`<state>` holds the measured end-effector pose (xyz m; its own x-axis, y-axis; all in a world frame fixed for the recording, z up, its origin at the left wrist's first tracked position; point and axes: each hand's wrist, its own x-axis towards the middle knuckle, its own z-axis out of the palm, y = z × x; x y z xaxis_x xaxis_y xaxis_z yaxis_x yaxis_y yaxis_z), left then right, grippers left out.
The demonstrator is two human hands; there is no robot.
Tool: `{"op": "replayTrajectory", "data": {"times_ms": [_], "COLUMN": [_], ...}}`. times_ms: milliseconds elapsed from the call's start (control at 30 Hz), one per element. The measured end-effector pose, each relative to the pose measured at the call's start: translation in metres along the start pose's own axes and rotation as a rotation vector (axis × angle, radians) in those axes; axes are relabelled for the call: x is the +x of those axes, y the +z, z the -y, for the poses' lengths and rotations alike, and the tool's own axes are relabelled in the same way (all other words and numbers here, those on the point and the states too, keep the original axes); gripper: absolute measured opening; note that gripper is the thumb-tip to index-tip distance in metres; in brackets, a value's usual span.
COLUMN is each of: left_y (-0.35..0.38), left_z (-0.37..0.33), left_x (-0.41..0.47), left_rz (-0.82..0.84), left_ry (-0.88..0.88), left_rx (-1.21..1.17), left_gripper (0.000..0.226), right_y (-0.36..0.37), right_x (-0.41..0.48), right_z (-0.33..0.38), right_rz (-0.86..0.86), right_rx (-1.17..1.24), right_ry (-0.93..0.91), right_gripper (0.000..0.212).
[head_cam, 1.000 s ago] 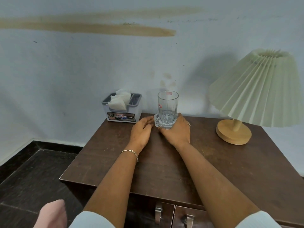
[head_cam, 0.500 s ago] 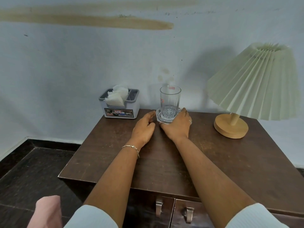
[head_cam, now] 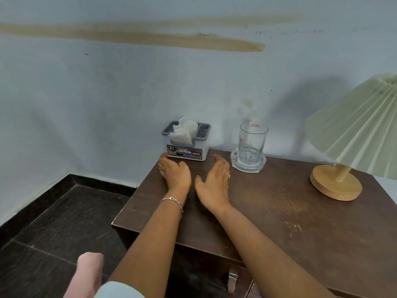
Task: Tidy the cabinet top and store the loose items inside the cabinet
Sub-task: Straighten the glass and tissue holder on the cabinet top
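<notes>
Napkin holder (head_cam: pixel 186 143), a small grey-and-white box, stands upright at the back left corner of the dark wooden tabletop (head_cam: pixel 268 214), close to the wall. Its long axis runs left to right along the wall, and its labelled long face points toward the person. White napkins stick up out of its open top and lean to the left.

Both hands lie low over the tabletop just in front of it and hold nothing. The left hand (head_cam: pixel 175 173) is palm down with its fingers loosely bent. Its knuckles sit at the holder's lower left front corner, but whether they touch the box cannot be told. The right hand (head_cam: pixel 214 181) is turned on its edge with the thumb spread. Its fingers are straight and relaxed, aimed at the holder's right front corner, near it but apart.

To the right of the holder, a clear drinking glass (head_cam: pixel 253 138) stands upright in a shallow clear glass dish (head_cam: pixel 248 165). Further right is a lamp with a round wooden base (head_cam: pixel 336 183) and a tilted, pleated pale green shade (head_cam: pixel 361 130).

Two metal handles (head_cam: pixel 232 280) show on the cabinet front below the tabletop's near edge.
</notes>
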<state>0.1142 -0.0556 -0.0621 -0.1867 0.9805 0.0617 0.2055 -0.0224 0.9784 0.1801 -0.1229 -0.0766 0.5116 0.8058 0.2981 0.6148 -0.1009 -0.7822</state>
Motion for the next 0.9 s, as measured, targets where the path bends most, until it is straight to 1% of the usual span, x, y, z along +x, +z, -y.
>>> {"op": "replayTrajectory", "data": {"times_ms": [100,200,300,433,533,633,700,767,900], "left_y": [-0.012,-0.015,-0.012,-0.010,-0.016,-0.017,-0.018,-0.018,-0.022], "left_z": [0.006,0.007,0.014,0.024,0.009,0.006,0.008,0.010,0.011], "left_x": [0.028,0.044,0.056,0.066,0.049,0.041,0.039,0.039,0.031], "left_rz": [0.106,0.194,0.264,0.286,0.310,0.321,0.331,0.350,0.343], "left_ry": [0.003,0.001,0.059,0.067,0.114,0.153,0.187,0.196,0.139], "left_rx": [0.037,0.041,0.037,0.024,0.020,0.025,0.050,0.093,0.181], "left_gripper": [0.063,0.068,0.069,0.067,0.052,0.049,0.051,0.059,0.074], "right_y": [0.008,0.012,0.017,0.019,0.017,0.014,0.013,0.012,0.008], "right_x": [0.017,0.034,0.044,0.046,0.042,0.039,0.037,0.036,0.029], "right_z": [0.003,0.004,0.005,0.006,0.003,0.002,0.002,0.001,0.002], "right_rz": [0.074,0.085,0.096,0.102,0.091,0.065,0.055,0.043,0.033], "right_rx": [0.005,-0.034,-0.075,-0.068,-0.070,-0.049,-0.032,-0.027,-0.011], "right_ry": [0.004,0.053,0.078,0.084,0.097,0.115,0.116,0.106,0.092], "right_gripper": [0.074,0.077,0.080,0.079,0.078,0.077,0.075,0.074,0.075]}}
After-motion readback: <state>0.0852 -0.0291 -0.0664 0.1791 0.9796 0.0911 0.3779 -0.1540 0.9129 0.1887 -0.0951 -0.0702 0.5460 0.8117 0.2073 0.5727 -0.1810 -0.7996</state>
